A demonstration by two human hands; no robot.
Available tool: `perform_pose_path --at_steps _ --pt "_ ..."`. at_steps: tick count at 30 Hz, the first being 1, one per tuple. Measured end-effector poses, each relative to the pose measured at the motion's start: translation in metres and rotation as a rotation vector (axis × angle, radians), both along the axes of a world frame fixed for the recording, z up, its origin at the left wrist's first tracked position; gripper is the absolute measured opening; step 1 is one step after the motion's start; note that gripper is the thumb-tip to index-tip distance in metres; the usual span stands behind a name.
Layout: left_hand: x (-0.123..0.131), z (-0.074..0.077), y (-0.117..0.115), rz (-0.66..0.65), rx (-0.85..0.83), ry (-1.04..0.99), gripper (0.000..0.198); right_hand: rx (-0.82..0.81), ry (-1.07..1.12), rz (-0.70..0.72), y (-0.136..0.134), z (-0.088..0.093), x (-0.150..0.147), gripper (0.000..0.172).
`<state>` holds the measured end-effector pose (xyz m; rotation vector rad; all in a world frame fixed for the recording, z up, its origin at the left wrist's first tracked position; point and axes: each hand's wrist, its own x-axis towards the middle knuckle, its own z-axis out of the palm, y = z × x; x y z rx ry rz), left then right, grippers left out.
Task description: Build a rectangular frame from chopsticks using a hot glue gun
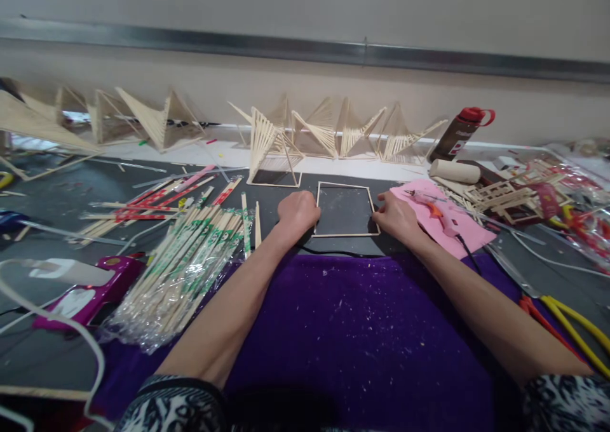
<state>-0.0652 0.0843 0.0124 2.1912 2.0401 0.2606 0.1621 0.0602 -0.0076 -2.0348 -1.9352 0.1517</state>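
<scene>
Purple cloth [362, 337] is nearest at 6 o'clock, both forearms across it. Left hand [298, 213] is a fist closed over the left edge of the stick frame [347, 234]. Right hand [398, 219], fingers bunched, pinches its right edge. Frame lies flat between the hands, just past the cloth. Chopstick bundle [185, 260] at 9 o'clock, pink sheet [457, 232] at 3, stick sculptures [333, 133] far at 12.

Square stick frame [346, 209] flat on table [57, 209], left hand [298, 213] at its left edge, right hand [398, 219] at its right, chopstick bundle [181, 267] further left, glue gun [431, 208] on mat [469, 232] right, stick models [333, 133] behind along wall, cloth [343, 330] in front.
</scene>
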Motion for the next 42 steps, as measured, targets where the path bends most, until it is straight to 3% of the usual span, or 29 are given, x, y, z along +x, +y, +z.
perform_pose_path --at_steps 3,8,15,20,25,32,37,42 --pt "-0.004 -0.005 0.004 -0.017 0.024 -0.146 0.017 0.055 0.125 -0.045 0.001 -0.003 0.002 0.049" --pt "-0.01 -0.015 0.012 0.032 -0.084 -0.388 0.03 0.086 0.198 -0.065 0.001 -0.005 0.004 0.05" --pt "-0.01 -0.017 0.007 0.03 -0.156 -0.457 0.032 0.047 0.122 -0.004 -0.003 -0.005 0.006 0.044" --pt "-0.01 -0.01 0.003 0.009 -0.113 -0.38 0.027 0.098 0.243 0.007 0.002 0.005 0.024 0.03" --pt "-0.011 0.0 0.001 -0.053 0.009 -0.174 0.027 0.017 0.431 0.085 -0.006 0.011 0.042 0.021" --pt "-0.007 0.002 -0.003 -0.144 -0.033 -0.034 0.03 0.028 0.097 0.236 -0.023 0.005 0.032 0.016" --pt "-0.007 0.012 -0.012 -0.191 0.033 -0.033 0.028 0.039 0.082 0.309 -0.021 0.003 0.032 0.017" --pt "0.006 0.021 -0.039 -0.456 0.128 0.023 0.02 0.06 0.077 0.447 -0.029 0.002 0.046 0.015"
